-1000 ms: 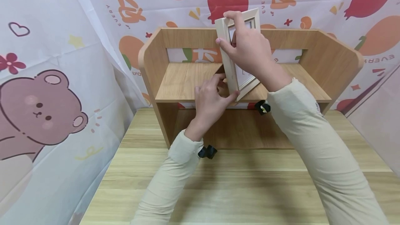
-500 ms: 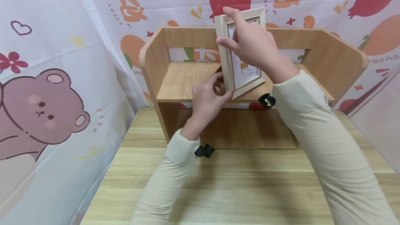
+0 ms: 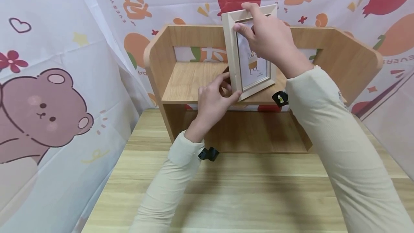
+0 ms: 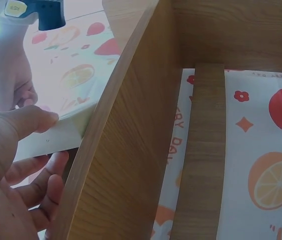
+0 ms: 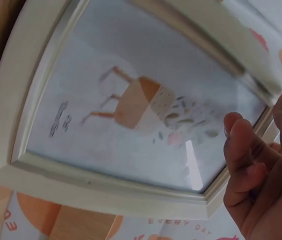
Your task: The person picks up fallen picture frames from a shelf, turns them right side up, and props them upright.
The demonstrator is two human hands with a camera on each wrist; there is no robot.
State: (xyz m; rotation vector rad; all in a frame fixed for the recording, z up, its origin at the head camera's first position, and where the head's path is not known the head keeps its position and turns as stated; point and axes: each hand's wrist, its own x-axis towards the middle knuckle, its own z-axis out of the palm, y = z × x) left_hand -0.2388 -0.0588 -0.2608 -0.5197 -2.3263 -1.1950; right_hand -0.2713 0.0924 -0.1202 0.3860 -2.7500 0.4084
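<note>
A cream-coloured picture frame point(image 3: 233, 56) stands tilted on the upper shelf of a wooden desk rack point(image 3: 191, 78). Behind its glass is a drawing of a long-legged figure in an orange-brown garment. My left hand point(image 3: 211, 100) pinches the frame's lower left side, thumb in front and the other fingers behind, as the left wrist view also shows. High on the frame, my right hand point(image 3: 271, 40) has its index finger at the top edge and its thumb near the upper left corner. In the right wrist view, its other fingers point(image 5: 238, 142) curl in front of the glass.
The rack stands on a light wood-grain table point(image 3: 258, 197), with a lower compartment point(image 3: 258, 130) under the shelf. Its side panel point(image 3: 158, 67) rises left of the hands. Behind hangs a fruit-print cloth point(image 3: 194, 6); at left, a bear-print cloth point(image 3: 45, 110).
The picture frame has turned to face more forward, showing more of its drawing. My right hand has shifted right and up, its thumb moving inward from the frame's left side. My left hand stays low.
</note>
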